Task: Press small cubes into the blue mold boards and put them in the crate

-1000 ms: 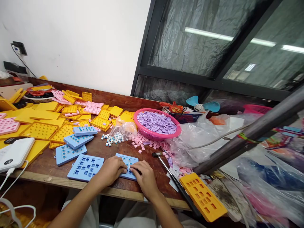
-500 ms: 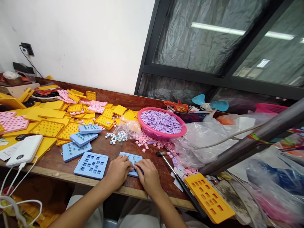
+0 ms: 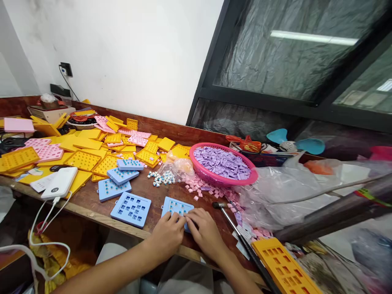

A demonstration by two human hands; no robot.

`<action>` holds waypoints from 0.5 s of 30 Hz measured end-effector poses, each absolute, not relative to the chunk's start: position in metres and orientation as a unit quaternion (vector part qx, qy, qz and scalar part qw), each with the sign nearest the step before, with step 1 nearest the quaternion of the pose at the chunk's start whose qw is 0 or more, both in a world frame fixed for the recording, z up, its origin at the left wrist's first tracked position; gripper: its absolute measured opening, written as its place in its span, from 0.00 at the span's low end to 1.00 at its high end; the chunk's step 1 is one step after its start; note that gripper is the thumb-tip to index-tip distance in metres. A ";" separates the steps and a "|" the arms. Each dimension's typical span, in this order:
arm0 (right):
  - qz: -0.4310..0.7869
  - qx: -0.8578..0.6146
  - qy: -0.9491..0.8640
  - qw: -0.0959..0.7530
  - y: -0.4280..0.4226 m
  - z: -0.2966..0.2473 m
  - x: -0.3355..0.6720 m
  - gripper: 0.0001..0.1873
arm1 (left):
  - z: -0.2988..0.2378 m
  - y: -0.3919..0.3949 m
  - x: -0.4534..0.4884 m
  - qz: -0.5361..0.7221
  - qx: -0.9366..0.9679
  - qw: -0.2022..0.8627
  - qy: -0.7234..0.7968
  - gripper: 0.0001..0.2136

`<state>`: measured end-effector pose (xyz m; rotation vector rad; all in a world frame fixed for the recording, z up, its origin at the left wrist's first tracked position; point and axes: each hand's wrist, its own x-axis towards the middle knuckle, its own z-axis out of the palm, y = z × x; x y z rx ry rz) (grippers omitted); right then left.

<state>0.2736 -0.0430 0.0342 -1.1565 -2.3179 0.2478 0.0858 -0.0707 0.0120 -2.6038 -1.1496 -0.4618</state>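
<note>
A blue plastic board (image 3: 171, 204) lies near the table's front edge, with small white-and-teal pieces sitting in several of its holes. My left hand (image 3: 170, 232) rests over its front part, fingers bent and pressed together. From the right, my right hand (image 3: 206, 229) meets it, thumb and fingertips drawn close over the board's right side. Whatever lies between the fingertips is too small or hidden to name. Left of my hands is another blue board (image 3: 131, 209) with square recesses. Behind that, several blue boards (image 3: 114, 190) carrying teal pieces are stacked. Loose white-and-teal pieces (image 3: 161, 178) form a small pile.
A pink basket (image 3: 253, 176) of purple tiles stands behind my hands, with pink pieces (image 3: 197, 185) scattered around it. To the right lie a hammer (image 3: 234, 228), an orange board (image 3: 284, 265) and plastic bags (image 3: 269, 196). Yellow boards (image 3: 82, 161) and a white power bank (image 3: 59, 183) are at left.
The camera has turned left, so everything appears shifted right. Both hands have moved toward the front of the blue board, uncovering more of its teal pieces.
</note>
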 end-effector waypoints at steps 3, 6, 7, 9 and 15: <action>0.140 -0.430 -0.842 0.296 -0.007 0.051 0.262 0.10 | 0.011 -0.073 0.086 -0.147 -0.898 0.138 -0.390 0.09; 0.151 -0.426 -0.854 0.259 0.039 0.061 0.236 0.11 | 0.021 -0.073 0.082 -0.137 -0.903 0.124 -0.387 0.10; 0.150 -0.427 -0.864 0.221 0.053 0.061 0.226 0.13 | 0.026 -0.071 0.079 -0.140 -0.904 0.112 -0.389 0.10; 0.135 -0.432 -0.876 0.166 0.078 0.060 0.206 0.15 | 0.038 -0.061 0.067 -0.164 -0.892 0.082 -0.412 0.10; 0.121 -0.440 -0.877 0.153 0.110 0.050 0.176 0.07 | 0.063 0.013 -0.003 -0.243 -0.806 0.008 -0.539 0.09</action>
